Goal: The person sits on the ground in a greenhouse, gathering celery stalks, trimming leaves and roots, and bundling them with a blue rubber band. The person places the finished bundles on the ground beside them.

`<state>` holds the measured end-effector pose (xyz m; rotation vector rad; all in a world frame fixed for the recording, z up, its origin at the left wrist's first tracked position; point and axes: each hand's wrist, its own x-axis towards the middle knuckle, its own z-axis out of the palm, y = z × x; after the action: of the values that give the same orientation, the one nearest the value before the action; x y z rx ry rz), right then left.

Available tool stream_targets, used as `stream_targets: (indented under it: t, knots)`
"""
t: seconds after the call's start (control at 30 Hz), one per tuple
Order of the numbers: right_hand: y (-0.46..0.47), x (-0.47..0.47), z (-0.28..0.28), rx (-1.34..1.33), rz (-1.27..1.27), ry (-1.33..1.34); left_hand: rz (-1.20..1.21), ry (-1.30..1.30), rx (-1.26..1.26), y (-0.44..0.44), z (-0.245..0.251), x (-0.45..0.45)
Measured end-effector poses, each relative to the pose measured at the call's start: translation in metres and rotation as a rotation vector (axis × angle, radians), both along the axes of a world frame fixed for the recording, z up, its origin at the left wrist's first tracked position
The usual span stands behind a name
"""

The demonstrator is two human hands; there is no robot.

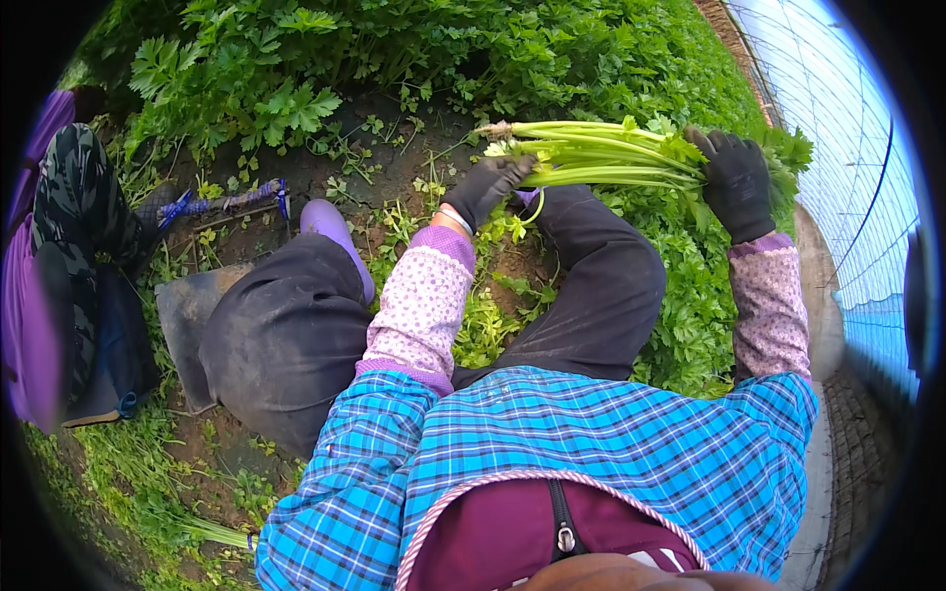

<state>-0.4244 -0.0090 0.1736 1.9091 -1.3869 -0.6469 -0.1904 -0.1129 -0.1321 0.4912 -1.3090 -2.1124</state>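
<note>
A bunch of celery [613,155] lies level across the front of me, its pale root end [497,131] to the left and its leafy tops to the right. My right hand [735,181], in a dark glove, grips the stalks just below the leaves. At the root end, my left hand [491,188], also gloved, has its fingers curled around the lower stalks. One thin stalk [536,208] bends down from beneath that hand. The palm sides of both hands are hidden.
Dense celery plants [473,52] grow ahead. At left are a stand wrapped in purple-blue ties [236,199] and another person's camouflage-clad leg [74,192]. A tied celery bundle [222,533] lies lower left. Greenhouse film [842,133] curves along the right, beside a path [817,273].
</note>
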Motion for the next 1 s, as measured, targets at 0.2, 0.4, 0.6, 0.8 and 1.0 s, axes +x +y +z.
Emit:
stream_targets:
  t: [0.2, 0.4, 0.6, 0.8, 1.0]
  knots:
    - [-0.008, 0.011, -0.019, 0.041, 0.163, 0.029, 0.132, 0.059, 0.253, 0.029, 0.003, -0.023]
    - [-0.005, -0.008, -0.005, 0.046, -0.111, -0.023, 0.609, -0.116, 0.715, -0.015, -0.050, 0.011]
    - [-0.001, -0.022, 0.000, 0.033, -0.096, -0.092, 0.680, -0.730, -0.711, -0.033, -0.034, 0.010]
    - [-0.005, -0.015, 0.001, 0.074, -0.189, -0.079, 0.298, -0.603, -0.777, -0.027, 0.028, 0.022]
    - [-0.010, 0.007, -0.013, 0.154, -0.063, -0.063, 0.158, 0.007, -0.518, -0.008, 0.049, -0.007]
